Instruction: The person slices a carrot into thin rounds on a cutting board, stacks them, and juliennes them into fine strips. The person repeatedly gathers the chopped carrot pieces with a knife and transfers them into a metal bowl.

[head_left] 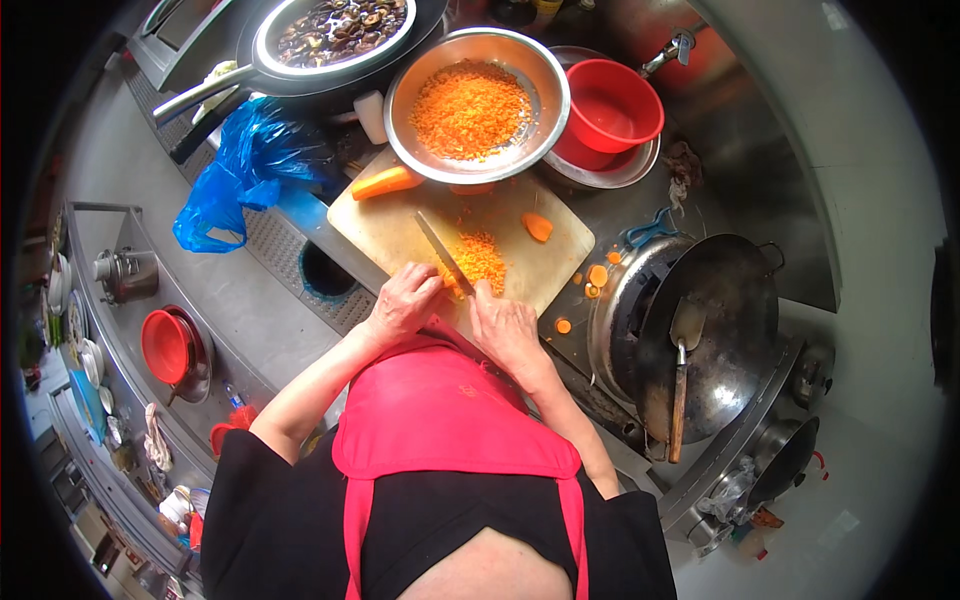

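Note:
A kitchen knife (pixel 444 253) is gripped in my right hand (pixel 504 330), its blade slanting over the cutting board (pixel 559 281). My left hand (pixel 409 300) is curled beside the blade, its fingertips on a carrot piece (pixel 451 283) mostly hidden by the fingers. Against the blade's right side lies a pile of finely chopped carrot (pixel 481 259). A whole peeled carrot (pixel 386 182) rests at the board's far left, and a cut chunk of carrot (pixel 537 226) lies to the right. Overlapping the board's far edge, a steel bowl (pixel 555 97) holds minced carrot (pixel 469 109).
Right of the board sit carrot ends (pixel 597 275), blue-handled scissors (pixel 649 227) and a wok (pixel 720 352) with a spatula (pixel 679 375). A red plastic basin (pixel 615 105) stands near the tap (pixel 675 49). Leftward are a blue plastic bag (pixel 240 172) and a pan of mushrooms (pixel 341 34).

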`<state>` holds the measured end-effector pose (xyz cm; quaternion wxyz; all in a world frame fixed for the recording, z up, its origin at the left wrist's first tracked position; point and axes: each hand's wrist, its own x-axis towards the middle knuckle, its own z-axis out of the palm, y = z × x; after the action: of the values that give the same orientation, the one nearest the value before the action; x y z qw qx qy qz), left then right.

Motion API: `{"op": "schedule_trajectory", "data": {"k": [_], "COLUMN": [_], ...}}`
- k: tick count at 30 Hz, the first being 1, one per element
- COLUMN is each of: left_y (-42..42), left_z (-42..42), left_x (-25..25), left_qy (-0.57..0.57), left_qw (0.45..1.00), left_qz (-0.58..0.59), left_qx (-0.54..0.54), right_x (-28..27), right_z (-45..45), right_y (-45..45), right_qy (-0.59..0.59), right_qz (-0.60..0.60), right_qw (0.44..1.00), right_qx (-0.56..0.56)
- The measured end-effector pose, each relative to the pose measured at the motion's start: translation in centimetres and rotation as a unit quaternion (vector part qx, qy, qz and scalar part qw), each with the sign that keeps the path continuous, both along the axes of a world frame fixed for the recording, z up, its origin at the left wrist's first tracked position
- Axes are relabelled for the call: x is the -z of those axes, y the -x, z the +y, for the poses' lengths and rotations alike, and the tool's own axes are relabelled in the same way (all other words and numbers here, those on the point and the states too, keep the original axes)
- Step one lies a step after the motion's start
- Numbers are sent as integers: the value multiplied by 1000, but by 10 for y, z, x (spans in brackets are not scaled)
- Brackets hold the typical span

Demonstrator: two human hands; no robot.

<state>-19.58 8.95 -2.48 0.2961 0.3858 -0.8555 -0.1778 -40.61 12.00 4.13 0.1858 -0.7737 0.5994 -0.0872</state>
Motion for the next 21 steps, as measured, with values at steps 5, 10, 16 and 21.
{"op": "schedule_trajectory", "data": {"k": [5,10,16,21], "left_y": [1,5,7,9], "left_z": [0,0,4,5], "left_x": [13,9,12,12], "left_qy": [-3,5,-3,4], "left_qw": [999,999,999,999], "left_qz": [-36,-34,-36,-32], "left_qx": [28,10,-3,-1], "right_x": [22,26,16,12], "right_z": [-2,-3,4,3], "right_y": [-7,-13,-9,-10], "right_qy": [45,50,62,47], "right_qz": [29,46,41,32], "right_qw": [998,997,997,998], "right_qx": [-22,-25,-20,-11]}}
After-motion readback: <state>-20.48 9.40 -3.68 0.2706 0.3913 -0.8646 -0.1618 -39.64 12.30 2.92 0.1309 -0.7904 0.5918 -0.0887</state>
